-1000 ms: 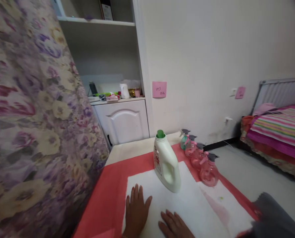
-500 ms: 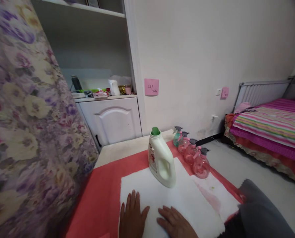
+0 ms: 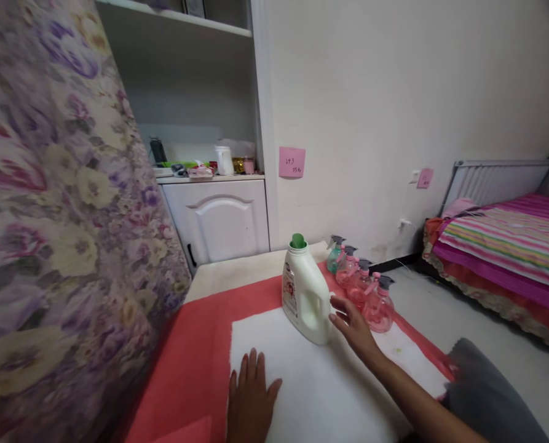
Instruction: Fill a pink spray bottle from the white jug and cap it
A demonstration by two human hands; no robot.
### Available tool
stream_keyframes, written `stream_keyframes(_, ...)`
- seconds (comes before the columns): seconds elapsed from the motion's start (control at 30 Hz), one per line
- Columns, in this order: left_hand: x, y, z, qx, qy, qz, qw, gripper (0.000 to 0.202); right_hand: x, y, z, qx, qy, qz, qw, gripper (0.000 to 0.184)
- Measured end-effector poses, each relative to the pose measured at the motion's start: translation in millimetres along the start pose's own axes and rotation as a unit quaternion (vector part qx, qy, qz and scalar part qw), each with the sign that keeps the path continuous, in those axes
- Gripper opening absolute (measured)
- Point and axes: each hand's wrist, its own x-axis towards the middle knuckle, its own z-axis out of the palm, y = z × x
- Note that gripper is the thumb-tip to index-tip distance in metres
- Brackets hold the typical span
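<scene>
A pale green detergent jug (image 3: 305, 295) stands upright on white paper (image 3: 311, 384), its handle facing the right. A green piece (image 3: 297, 240) sticks up from its open neck. Beside the handle is my right hand (image 3: 351, 325), fingers apart and slightly curled; whether the fingertips touch the jug I cannot tell. My left hand (image 3: 252, 397) lies flat on the paper near its left edge, fingers stretched out and holding nothing. Several spray bottles stand in a row behind my right hand, with a pink one (image 3: 379, 311) nearest and a teal one (image 3: 334, 257) farthest.
Red sheeting (image 3: 195, 344) covers much of the table under the paper. A floral curtain (image 3: 71, 246) hangs at the left. Behind the table are a white cabinet (image 3: 223, 231) and the wall. A bed (image 3: 509, 246) stands to the right, past grey floor.
My right hand has lifted off the paper and reached forward and right to the jug's handle side. My left hand stays flat on the paper. The view has shifted slightly.
</scene>
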Motion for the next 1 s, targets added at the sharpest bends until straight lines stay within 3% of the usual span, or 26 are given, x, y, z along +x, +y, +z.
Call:
stream_keyframes(0.23, -2, 1, -3.8, -0.013, -0.005, 0.002, 1.0, 0.053, 37, -19, 29, 0.041, -0.101, -0.015, 0.994, 0.035)
stream_keyframes(0.43, -2, 1, 2.1, -0.015, 0.007, -0.006, 1.0, 0.053, 47, -38, 56, 0.084, -0.121, -0.012, 0.989, 0.036)
stream_keyframes(0.6, -4, 0, 4.1, -0.023, 0.015, -0.001, 1.0, 0.053, 27, -47, 69, 0.103, -0.105, -0.011, 0.989, 0.041)
stream_keyframes(0.8, -5, -2, 6.3, -0.019, 0.039, 0.007, 0.999, 0.052, -7, -52, 67, 0.102, -0.097, -0.003, 0.99, 0.039)
stream_keyframes(1.0, -5, -2, 5.9, -0.013, 0.032, 0.006, 0.999, 0.053, -36, -42, 67, 0.097, -0.112, -0.002, 0.989, 0.035)
